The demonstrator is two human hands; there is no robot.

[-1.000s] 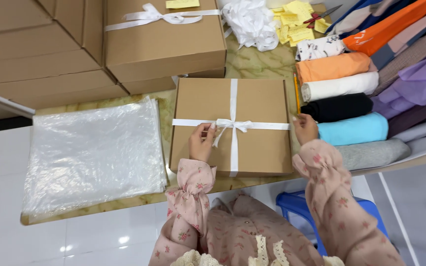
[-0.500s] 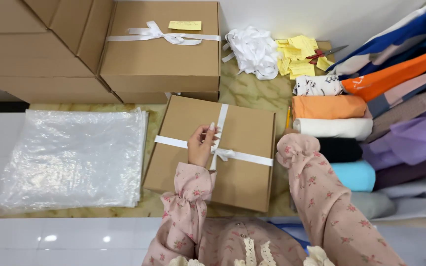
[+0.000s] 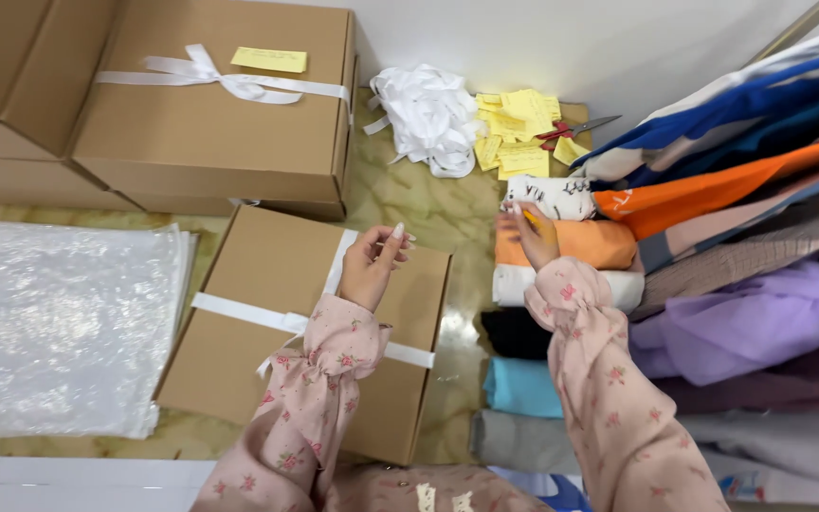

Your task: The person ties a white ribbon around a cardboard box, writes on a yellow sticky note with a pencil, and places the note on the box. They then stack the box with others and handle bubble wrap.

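A flat brown cardboard box (image 3: 277, 332) tied crosswise with white satin ribbon (image 3: 239, 313) lies slightly askew on the marbled green-beige surface (image 3: 428, 218), near its front edge. The left hand (image 3: 372, 265) rests on the top of this box near its far edge, fingers loosely curled and pinched on the ribbon where it runs up the lid. The right hand (image 3: 526, 232) is well apart from the left, off to the side of the box, with its fingers closed on a thin yellow pencil-like stick (image 3: 527, 216); it hovers over a stack of rolled fabrics, against the orange roll (image 3: 599, 242) and just below a white printed roll (image 3: 552, 194). Both arms wear pink floral sleeves.

Behind the tied box stands a larger brown cardboard box (image 3: 210, 114), also bound with white ribbon in a bow and carrying a small yellow paper slip (image 3: 269, 60) on its lid. To its right lie a loose heap of white ribbon (image 3: 428, 118), a scatter of yellow paper notes (image 3: 518, 142) and a pair of red-handled scissors (image 3: 575, 130). A stack of clear plastic bags (image 3: 59, 322) lies flat to the left of the tied box. Folded fabrics in blue, orange, lilac and grey (image 3: 751, 284) fill the right side.
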